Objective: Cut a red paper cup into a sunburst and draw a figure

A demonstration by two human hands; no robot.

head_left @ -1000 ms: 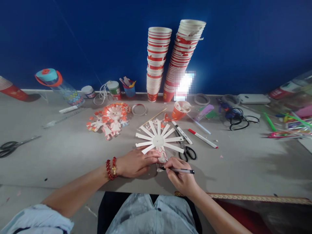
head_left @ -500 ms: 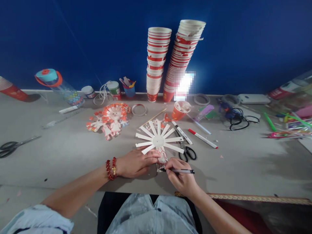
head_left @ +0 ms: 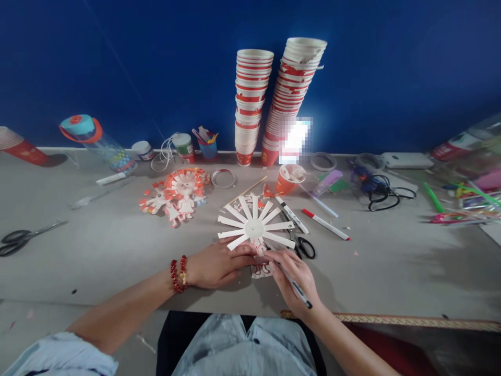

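Observation:
A paper cutout (head_left: 254,227) with white strips fanned out like rays lies in front of me, its lower part showing red-outlined clothing and dark-drawn legs. My left hand (head_left: 219,265) lies flat over its left side, fingers stretched out and touching it. In my right hand (head_left: 294,277) is a pen (head_left: 299,291) with a clear-grey barrel and black end, slanting back toward my wrist. The fingertips of that hand touch the cutout's right edge, so the pen's tip is hard to see. Black-handled scissors (head_left: 306,247) lie partly under the strips.
Finished-looking paper figures (head_left: 183,190) lie to the left. Behind stand two tall paper cup stacks (head_left: 253,104) and an orange cup of scraps (head_left: 287,181). A black marker (head_left: 293,216) and a red marker (head_left: 326,224) lie to the right, more scissors (head_left: 19,237) far left.
The pen has swung from lying sideways over the legs to slanting down toward my right wrist. My right hand has shifted up slightly, uncovering the drawn legs. My left hand stays in place.

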